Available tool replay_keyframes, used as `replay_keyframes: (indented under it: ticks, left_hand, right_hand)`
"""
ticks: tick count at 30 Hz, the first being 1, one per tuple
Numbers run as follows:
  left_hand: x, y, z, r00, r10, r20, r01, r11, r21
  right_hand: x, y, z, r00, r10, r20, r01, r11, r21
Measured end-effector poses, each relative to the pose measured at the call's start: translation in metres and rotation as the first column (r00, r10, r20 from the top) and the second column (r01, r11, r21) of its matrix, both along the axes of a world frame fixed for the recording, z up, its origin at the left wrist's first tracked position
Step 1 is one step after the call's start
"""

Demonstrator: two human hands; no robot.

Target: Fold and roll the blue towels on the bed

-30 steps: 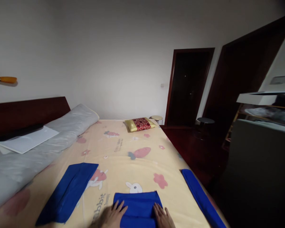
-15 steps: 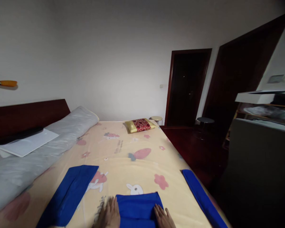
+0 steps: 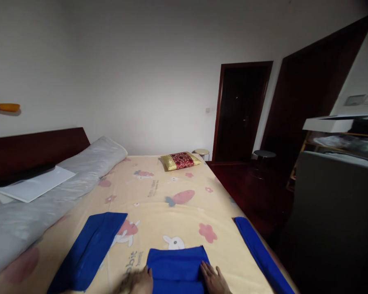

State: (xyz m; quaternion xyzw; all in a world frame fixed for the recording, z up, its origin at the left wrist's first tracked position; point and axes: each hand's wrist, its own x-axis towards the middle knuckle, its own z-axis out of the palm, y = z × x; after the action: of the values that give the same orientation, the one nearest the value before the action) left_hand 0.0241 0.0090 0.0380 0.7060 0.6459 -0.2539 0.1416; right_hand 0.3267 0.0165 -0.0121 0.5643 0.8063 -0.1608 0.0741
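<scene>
A folded blue cloth (image 3: 178, 263) lies on the bed at the bottom centre, a crease running across it. At its left edge is my left hand (image 3: 143, 281), the fingers curled in and closed on the border. My right hand (image 3: 215, 281) rests on the right edge, fingers stretched over the fabric and the thumb apart. Another folded blue cloth (image 3: 90, 249) lies slantwise to the left. On the right, a long narrow blue strip of cloth (image 3: 260, 255) runs along the bed's side. The lower parts of both hands are cut off by the frame.
The bed has a cream patterned sheet (image 3: 159, 220). A gold and red pillow (image 3: 180, 161) sits at the far end. Grey bedding (image 3: 76, 179) with a white flat board (image 3: 37, 183) lines the left. Stools (image 3: 264, 154) stand beyond, and a dark grey cabinet (image 3: 334, 212) at right.
My left hand has drawn down and its fingers, outstretched before, are now curled at the cloth's left edge. My right hand stays at the right edge. The middle cloth's left corner sits slightly further left.
</scene>
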Motion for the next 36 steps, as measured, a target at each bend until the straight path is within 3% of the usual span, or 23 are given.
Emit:
replay_keyframes:
  ticks: [4, 7, 10, 13, 15, 20, 25, 31, 33, 36]
  left_hand:
    - [-0.004, -0.004, 0.01, 0.999, 0.015, -0.045, -0.012, 0.998, 0.067]
    - [0.005, -0.006, 0.002, 0.982, -0.14, 0.126, 0.121, 0.981, 0.149]
    - [0.021, -0.008, -0.016, 0.87, -0.324, 0.372, 0.293, 0.946, 0.141]
    - [0.035, -0.011, -0.026, 0.778, -0.356, 0.517, 0.367, 0.926, 0.085]
    - [0.038, -0.013, -0.021, 0.773, -0.329, 0.542, 0.354, 0.933, 0.06]
    - [0.025, -0.012, 0.007, 0.862, -0.266, 0.431, 0.28, 0.959, 0.031]
    - [0.006, -0.01, 0.008, 0.868, -0.253, 0.427, 0.219, 0.967, 0.127]
    - [-0.002, -0.009, 0.001, 0.884, -0.202, 0.421, 0.138, 0.974, 0.179]
    - [-0.002, -0.01, 0.006, 0.894, -0.181, 0.41, 0.104, 0.974, 0.203]
    - [0.001, -0.012, 0.018, 0.904, -0.176, 0.39, 0.098, 0.972, 0.212]
  right_hand:
    - [-0.003, -0.002, 0.011, 0.999, 0.033, -0.015, -0.033, 0.999, -0.005]
    - [-0.012, -0.006, 0.024, 0.988, 0.138, -0.066, -0.139, 0.99, -0.01]
    - [-0.021, -0.01, 0.027, 0.949, 0.254, -0.187, -0.254, 0.967, 0.021]
    - [-0.023, -0.012, 0.018, 0.911, 0.322, -0.257, -0.313, 0.947, 0.078]
    - [-0.019, -0.013, 0.013, 0.919, 0.319, -0.233, -0.309, 0.948, 0.077]
    - [-0.005, -0.007, 0.006, 0.974, 0.176, -0.141, -0.173, 0.984, 0.031]
    - [-0.005, 0.002, -0.005, 0.999, 0.034, -0.03, -0.034, 0.999, 0.008]
    - [-0.01, -0.004, 0.022, 0.996, 0.009, -0.093, -0.001, 0.996, 0.089]
    - [-0.009, -0.006, 0.029, 0.995, 0.012, -0.095, -0.002, 0.994, 0.108]
    - [-0.007, -0.009, 0.024, 0.991, 0.033, -0.129, -0.012, 0.987, 0.163]
